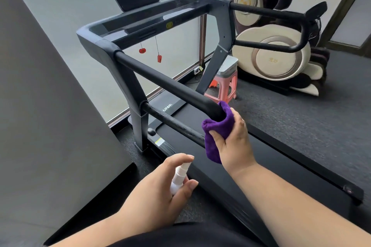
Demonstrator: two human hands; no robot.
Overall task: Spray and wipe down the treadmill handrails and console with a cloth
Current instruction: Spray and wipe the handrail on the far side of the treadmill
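Right hand [232,142] grips purple cloth [216,132] wrapped over the end bend of the near handrail [166,84]. Left hand [160,190] at 6 o'clock holds the white spray bottle [178,178], finger on the nozzle. Lower bar [172,124] beaded wet. Console [140,24] at 12 and far handrail [281,14] at 2 probably still to wipe.

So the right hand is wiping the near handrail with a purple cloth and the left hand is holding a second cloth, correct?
Not quite. The head view shows the left hand holding a small white spray bottle, not a second cloth. The rest stands: the right hand wraps the purple cloth around the end of the near handrail.
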